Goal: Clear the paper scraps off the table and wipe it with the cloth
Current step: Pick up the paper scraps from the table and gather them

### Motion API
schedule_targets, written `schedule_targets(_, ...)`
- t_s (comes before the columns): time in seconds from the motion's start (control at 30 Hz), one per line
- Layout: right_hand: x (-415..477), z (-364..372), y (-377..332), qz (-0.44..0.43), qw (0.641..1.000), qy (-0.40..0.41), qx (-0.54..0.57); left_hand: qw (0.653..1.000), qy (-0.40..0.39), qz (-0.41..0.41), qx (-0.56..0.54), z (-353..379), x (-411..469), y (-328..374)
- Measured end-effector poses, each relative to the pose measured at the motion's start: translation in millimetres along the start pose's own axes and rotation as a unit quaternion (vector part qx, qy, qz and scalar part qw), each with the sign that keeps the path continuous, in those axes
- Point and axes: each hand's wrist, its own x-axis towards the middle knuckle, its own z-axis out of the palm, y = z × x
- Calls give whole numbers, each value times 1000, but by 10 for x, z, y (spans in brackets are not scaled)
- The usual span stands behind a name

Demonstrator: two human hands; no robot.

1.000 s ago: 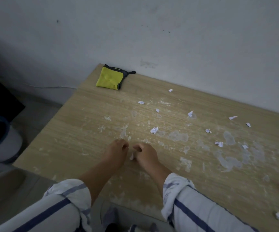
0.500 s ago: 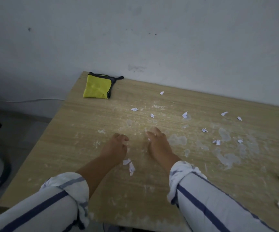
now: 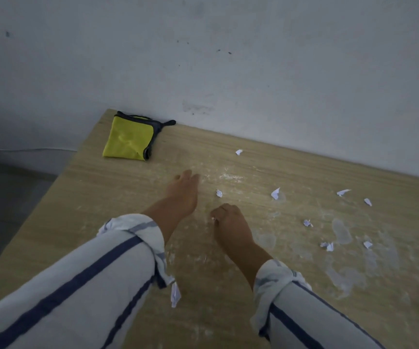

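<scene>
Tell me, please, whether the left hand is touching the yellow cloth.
Apart. The head view shows a strip of bare table between the left hand and the yellow cloth.

The counter (image 3: 304, 172) has its far edge against a wall (image 3: 253, 71). The cloth (image 3: 128, 139) lies in the far left corner, just beside the wall. The left grip (image 3: 183, 192) rests on the counter in front of the cloth, slightly to its right. The right grip (image 3: 231, 222) sits just right of it, nearer the front edge, and pinches a small scrap (image 3: 213, 218). Paper scraps (image 3: 275, 193) lie scattered to the right of both, toward the right edge. One far scrap (image 3: 239, 152) lies near the far edge, and one near scrap (image 3: 175, 294) lies beside the left sleeve (image 3: 90, 285), toward the front edge.
</scene>
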Motion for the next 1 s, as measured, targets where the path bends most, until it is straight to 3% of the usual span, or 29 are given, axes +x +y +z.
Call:
schedule_targets(0.13,285,-134,65,18,999,-1,34,997,35,29,69,77,80,-23)
schedule_targets(0.3,510,-119,122,63,995,-74,27,995,66,57,40,167,22,-118)
schedule_targets(0.37,470,-134,90,37,996,-81,-15,997,68,46,7,167,-11,-148)
schedule_targets(0.47,370,-134,73,-38,995,-74,-56,995,43,15,-91,120,-173,-191)
schedule_targets(0.6,207,-118,-16,6,999,-49,11,985,4,-25,-170,30,-567,-251)
schedule_targets(0.73,-237,-103,-312,20,991,-77,104,987,-28,-22,-159,28,-962,-343)
schedule_targets(0.87,-628,19,-525,19,984,-139,111,992,-32,1,-121,117,-1343,-435)
schedule_targets(1.0,-926,162,-620,9,987,-113,117,988,-47,63,-130,269,-1615,-504)
